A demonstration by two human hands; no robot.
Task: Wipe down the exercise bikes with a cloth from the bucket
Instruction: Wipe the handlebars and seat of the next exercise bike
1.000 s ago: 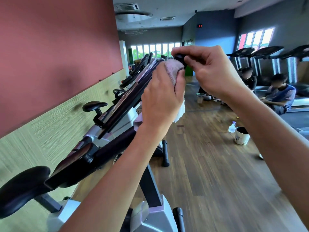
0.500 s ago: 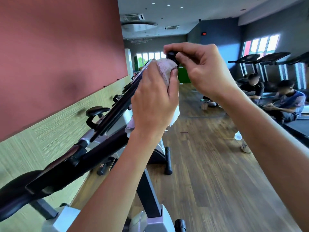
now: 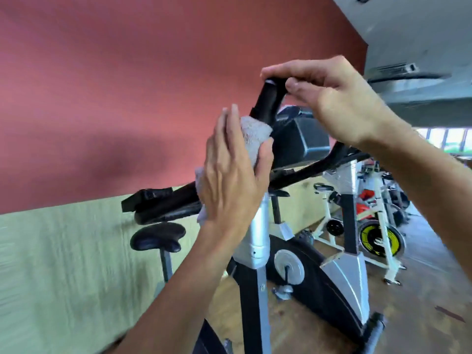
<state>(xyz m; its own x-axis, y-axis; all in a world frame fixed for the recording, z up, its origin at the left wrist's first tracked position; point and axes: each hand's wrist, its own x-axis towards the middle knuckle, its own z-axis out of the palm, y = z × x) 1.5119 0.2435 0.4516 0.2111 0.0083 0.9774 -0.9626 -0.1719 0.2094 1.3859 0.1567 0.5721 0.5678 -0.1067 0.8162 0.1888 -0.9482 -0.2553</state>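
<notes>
The left hand [image 3: 236, 180] is raised at the end of a bare forearm that climbs from 7 o'clock, its back turned to the camera. Its fingers point up toward 12 o'clock and its thumb is bent, so a pale grey terry cloth [image 3: 255, 139] is gripped between them. The right hand [image 3: 332, 98] is reached in from 4 o'clock, wrist bent, and the tip of a black foam handlebar grip [image 3: 268, 98] is pinched between its thumb and curled fingers.

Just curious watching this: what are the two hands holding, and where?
The left hand grips a grey terry cloth around the black handlebar grip; the right hand pinches that grip's top end.
</notes>
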